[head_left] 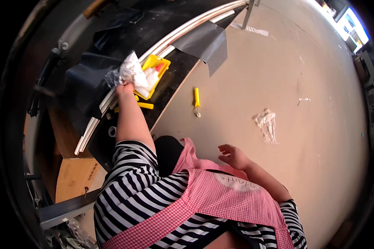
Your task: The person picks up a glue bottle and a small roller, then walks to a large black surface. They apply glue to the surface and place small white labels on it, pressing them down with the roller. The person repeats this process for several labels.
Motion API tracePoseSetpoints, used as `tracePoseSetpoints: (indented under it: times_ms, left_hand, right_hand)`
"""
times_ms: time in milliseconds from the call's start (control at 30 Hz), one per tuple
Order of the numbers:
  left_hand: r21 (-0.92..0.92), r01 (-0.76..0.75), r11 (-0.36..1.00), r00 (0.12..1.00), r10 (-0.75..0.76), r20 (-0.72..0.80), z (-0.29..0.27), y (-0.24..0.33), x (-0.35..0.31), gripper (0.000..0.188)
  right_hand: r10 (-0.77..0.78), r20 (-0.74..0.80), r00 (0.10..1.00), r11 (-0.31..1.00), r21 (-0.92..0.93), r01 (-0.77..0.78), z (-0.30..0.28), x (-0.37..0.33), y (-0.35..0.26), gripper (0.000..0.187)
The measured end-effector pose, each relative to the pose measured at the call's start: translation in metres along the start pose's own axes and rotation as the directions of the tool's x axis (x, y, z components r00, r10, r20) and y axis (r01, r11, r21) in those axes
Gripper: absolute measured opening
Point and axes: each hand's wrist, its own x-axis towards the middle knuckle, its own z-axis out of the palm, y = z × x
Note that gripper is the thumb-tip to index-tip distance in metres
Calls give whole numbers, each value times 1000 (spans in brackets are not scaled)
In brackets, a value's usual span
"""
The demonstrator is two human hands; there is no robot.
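My left hand (124, 88) reaches over the black surface, its fingers closed on a clear plastic bag (133, 69) with something white in it. The bag hangs partly over a yellow tray (165, 63), where a white bottle (152, 77) and a red piece lie. Just below the tray a yellow handle (146, 106) sticks out beside my forearm. My right hand (233, 157) hovers in front of the pink checked apron (241, 203), fingers loosely apart and nothing in them.
Long white strips (183, 29) run along the black surface, with dark sheeting (210, 43) over its edge. On the floor lie a yellow-handled roller (197, 99) and crumpled clear plastic (266, 124). A cardboard box (77, 174) stands at the lower left, near a roll of tape (112, 131).
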Motion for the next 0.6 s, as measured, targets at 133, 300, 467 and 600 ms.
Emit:
tracePoseSetpoints:
  times_ms: [133,300,467,600]
  left_hand:
    - [120,-30,992,973,2,229,11,17,-4,20]
    - [451,-282,847,910,87,405,87,-59,-161,13]
    - [681,-219,699,730,-345,589,69,-125,-265,13]
    - [724,-310,617,432,-586,685,-25,-215,-314,17]
  right_hand:
    - [18,-9,1000,998,-66,-19,-3,1,-5,52]
    - [-25,-68,997,999,-27,23,-10,-1,-20,47]
    - [-426,-418,802,887,-20,461,-35,4,-73,54]
    - [-447,-657,607,785,38,619,-39,3,-110,57]
